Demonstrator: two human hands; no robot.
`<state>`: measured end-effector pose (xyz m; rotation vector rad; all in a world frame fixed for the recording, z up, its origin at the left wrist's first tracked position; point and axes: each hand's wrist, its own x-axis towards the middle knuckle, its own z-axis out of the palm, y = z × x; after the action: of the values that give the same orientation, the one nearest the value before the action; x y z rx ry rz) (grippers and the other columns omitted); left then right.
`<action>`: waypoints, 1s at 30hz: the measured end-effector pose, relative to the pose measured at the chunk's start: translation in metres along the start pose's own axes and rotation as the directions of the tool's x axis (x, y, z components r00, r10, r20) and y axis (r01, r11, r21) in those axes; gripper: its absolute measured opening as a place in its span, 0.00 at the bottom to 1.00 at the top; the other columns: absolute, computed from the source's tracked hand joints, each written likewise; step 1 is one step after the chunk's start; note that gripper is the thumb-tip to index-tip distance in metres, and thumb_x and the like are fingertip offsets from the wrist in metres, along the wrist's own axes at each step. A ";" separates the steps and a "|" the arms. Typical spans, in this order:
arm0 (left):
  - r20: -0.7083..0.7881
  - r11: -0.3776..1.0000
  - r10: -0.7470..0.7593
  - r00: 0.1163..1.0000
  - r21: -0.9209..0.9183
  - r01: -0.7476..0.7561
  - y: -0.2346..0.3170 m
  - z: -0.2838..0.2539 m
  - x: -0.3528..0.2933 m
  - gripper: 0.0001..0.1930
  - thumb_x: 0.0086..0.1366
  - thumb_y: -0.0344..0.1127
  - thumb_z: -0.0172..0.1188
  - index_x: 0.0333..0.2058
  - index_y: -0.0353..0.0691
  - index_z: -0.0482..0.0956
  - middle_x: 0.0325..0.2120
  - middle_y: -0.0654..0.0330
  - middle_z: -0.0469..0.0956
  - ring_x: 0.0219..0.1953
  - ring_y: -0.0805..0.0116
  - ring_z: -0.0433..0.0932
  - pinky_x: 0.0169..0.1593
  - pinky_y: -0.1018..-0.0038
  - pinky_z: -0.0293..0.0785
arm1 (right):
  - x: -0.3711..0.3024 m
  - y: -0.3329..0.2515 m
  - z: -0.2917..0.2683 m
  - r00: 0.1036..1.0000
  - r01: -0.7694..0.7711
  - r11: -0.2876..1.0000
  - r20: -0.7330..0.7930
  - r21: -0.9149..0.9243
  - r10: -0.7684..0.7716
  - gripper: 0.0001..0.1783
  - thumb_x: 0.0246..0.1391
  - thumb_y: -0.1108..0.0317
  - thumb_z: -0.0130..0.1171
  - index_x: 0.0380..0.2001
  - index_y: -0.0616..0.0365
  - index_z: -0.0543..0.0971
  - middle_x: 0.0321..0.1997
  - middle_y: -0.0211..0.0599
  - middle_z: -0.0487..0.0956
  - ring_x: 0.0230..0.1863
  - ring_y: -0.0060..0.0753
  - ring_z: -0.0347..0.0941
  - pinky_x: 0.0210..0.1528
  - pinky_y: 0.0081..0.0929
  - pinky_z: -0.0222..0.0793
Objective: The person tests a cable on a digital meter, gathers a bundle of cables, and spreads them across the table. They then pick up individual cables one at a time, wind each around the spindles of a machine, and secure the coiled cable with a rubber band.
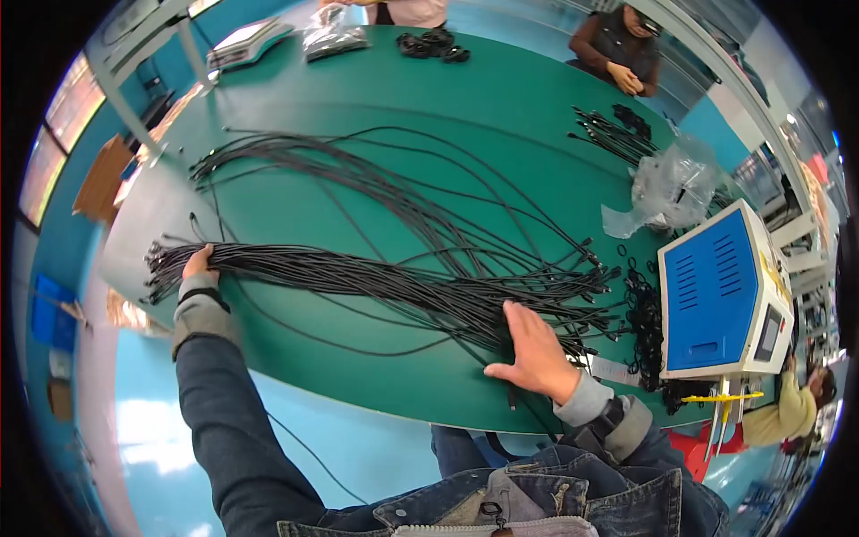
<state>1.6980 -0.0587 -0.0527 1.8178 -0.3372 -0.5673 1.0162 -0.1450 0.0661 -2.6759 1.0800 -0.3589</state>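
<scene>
A thick bundle of black cables [358, 273] lies across the green table in front of me, its connector ends gathered at the left and fanned out at the right. Near the left end, my left hand [199, 260] is wrapped round the bundle, most of its fingers hidden behind the cables. At the bundle's right part, my right hand [534, 352] rests against the near edge, thumb spread away and fingers stretched out. Behind the bundle, a looser group of black cables [313, 154] curves from the upper left and runs under or into the spread right ends.
A blue and white machine [716, 291] stands at the right, beside a heap of small black bands [641, 331]. Farther back are a clear plastic bag [676, 188], more cables [608, 134], black coils [433, 45], a filled bag [333, 34] and a scale [250, 43]. Other people sit around the table.
</scene>
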 end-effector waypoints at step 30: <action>-0.129 0.694 0.543 0.830 0.625 -0.357 0.057 0.063 -0.158 0.18 0.57 0.44 0.55 0.35 0.33 0.77 0.29 0.47 0.78 0.32 0.59 0.76 0.38 0.70 0.69 | -0.026 0.053 -0.030 0.918 -0.218 0.964 -0.305 0.150 0.255 0.13 0.49 0.73 0.54 0.39 0.65 0.73 0.32 0.43 0.76 0.31 0.32 0.73 0.34 0.26 0.68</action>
<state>1.5340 -0.0495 0.0199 2.2537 -0.7922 0.2162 0.9548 -0.1680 0.0749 -2.4020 1.4119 -0.8043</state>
